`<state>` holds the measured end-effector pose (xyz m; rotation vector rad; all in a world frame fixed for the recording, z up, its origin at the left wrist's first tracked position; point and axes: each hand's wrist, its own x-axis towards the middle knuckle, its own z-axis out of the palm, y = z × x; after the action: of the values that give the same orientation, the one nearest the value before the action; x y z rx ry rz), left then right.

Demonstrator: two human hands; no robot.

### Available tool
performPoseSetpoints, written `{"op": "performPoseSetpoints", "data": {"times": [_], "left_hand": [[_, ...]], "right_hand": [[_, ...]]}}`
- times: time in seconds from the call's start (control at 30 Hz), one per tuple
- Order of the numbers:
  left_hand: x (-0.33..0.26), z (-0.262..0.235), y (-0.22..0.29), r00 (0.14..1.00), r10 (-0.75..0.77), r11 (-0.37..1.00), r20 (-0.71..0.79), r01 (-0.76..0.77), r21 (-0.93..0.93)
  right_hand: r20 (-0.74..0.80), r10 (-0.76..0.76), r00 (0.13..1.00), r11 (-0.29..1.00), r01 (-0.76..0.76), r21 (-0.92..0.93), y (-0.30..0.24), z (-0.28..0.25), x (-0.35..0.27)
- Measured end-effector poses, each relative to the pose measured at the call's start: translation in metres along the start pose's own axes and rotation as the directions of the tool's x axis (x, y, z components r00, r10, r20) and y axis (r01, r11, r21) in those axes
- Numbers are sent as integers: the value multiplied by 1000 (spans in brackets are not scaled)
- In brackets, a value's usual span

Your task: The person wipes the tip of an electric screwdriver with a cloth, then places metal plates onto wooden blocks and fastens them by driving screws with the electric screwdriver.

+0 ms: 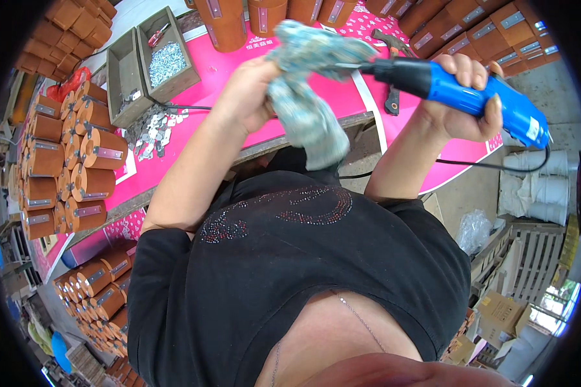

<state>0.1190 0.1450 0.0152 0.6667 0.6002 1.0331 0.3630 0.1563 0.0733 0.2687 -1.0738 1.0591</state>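
Note:
My left hand is closed on a mottled blue-green and white cloth, which hangs limp and is partly smeared by motion. From this single view I cannot tell if it is a knitted glove. My right hand wraps round a blue corded electric screwdriver with a black nose. Its thin metal bit points left and meets the cloth, or passes in front of it. Both hands are raised above a pink-covered table.
At the back left, a wooden tray holds small silvery screws. Loose metal plates lie beside it. Brown cylinders with metal strips are stacked left, back and right. A dark hand tool lies on the table. The screwdriver's black cord loops down right.

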Motion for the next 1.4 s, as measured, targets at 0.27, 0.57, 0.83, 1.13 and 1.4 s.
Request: {"op": "performPoseSetpoints", "data": {"times": [0.27,0.57,0.83,1.13,1.4], "left_hand": [[-6,1,-11,982,180,983,56,-181,16],[-16,8,3,988,102,991,117,-110,70],[-25,6,3,967,163,933,197,-217,288],[-22,-2,-19,917,-47,909,395,203,-364],[-22,-9,-39,862,63,773,503,277,-571]], "right_hand": [[-196,-24,980,999,29,21,23,15,1],[-152,0,988,1000,3,18,49,11,-14],[-49,121,991,975,-110,191,42,3,-10],[28,193,981,957,-194,215,43,8,-5],[-30,173,984,929,-153,336,39,14,2]]}}
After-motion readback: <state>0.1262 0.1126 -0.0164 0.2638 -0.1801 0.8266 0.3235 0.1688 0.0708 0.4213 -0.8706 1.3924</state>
